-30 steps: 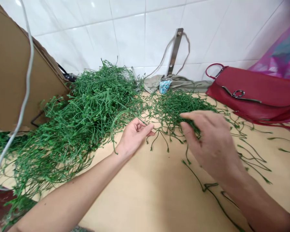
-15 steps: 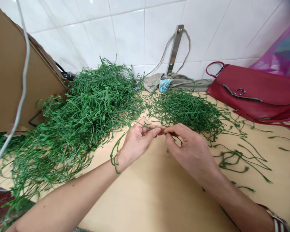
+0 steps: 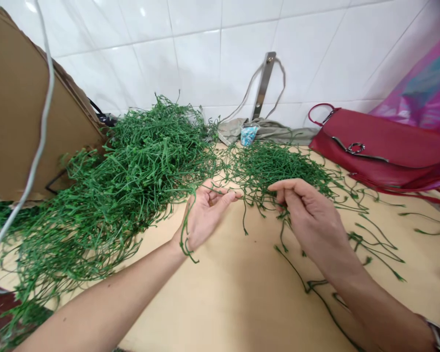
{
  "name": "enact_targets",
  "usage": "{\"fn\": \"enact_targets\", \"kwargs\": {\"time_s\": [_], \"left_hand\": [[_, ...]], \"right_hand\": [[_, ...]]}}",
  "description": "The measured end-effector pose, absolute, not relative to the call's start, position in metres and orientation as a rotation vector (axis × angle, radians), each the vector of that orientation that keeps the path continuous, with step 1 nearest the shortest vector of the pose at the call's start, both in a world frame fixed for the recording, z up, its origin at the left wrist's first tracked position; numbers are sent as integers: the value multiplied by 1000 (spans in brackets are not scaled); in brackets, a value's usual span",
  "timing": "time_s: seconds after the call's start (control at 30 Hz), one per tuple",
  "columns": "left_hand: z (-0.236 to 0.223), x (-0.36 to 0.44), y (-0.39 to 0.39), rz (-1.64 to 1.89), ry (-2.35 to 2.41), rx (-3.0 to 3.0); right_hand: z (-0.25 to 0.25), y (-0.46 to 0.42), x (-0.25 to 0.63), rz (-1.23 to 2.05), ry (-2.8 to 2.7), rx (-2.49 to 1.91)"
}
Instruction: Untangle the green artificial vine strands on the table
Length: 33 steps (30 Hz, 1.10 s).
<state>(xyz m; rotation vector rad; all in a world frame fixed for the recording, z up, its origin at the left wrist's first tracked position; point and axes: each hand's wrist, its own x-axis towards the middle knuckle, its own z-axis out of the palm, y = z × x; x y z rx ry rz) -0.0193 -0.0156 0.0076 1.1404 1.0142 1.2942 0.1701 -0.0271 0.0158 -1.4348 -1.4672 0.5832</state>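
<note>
My left hand (image 3: 209,210) pinches a thin green plastic-looking stem (image 3: 185,234) between thumb and fingers. Its branched, knobbed ends hang over the back of the hand and past the wrist, and another strand dangles near the fingertips. To the right, apart from it, my right hand (image 3: 308,215) has its fingers curled together at the front edge of a smaller pile of green stems (image 3: 278,164). A short strand shows just below those fingertips; whether they grip it is hidden. Beyond my left hand lies a large heap of branched green stems (image 3: 142,161).
Loose stems (image 3: 377,239) lie on the pale tabletop (image 3: 212,303) around my right forearm. A red handbag (image 3: 388,142) sits at the right, a blue-and-white cup (image 3: 248,134) by the tiled wall. At left stand a cardboard box (image 3: 32,112) and a hanging white cable (image 3: 39,146).
My hands were meeting fingertip to fingertip; my right hand has since drawn away to the right. My left hand still holds its stem. The view has tipped slightly upward.
</note>
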Motion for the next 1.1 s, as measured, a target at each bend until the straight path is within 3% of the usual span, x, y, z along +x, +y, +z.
{"fn": "enact_targets", "kwargs": {"time_s": [0.37,0.6,0.83,1.1], "left_hand": [[5,-13,-23,1276,990,1221],[7,-16,-18,1165,725,870],[7,-16,-19,1120,699,1072],[8,-19,-19,1060,699,797]], "right_hand": [[5,-36,150,460,-1972,-1427],[12,-44,141,883,-1906,-1292],[12,-44,149,1394,-1550,-1222],[23,-52,142,1293,-1846,-1169]]}}
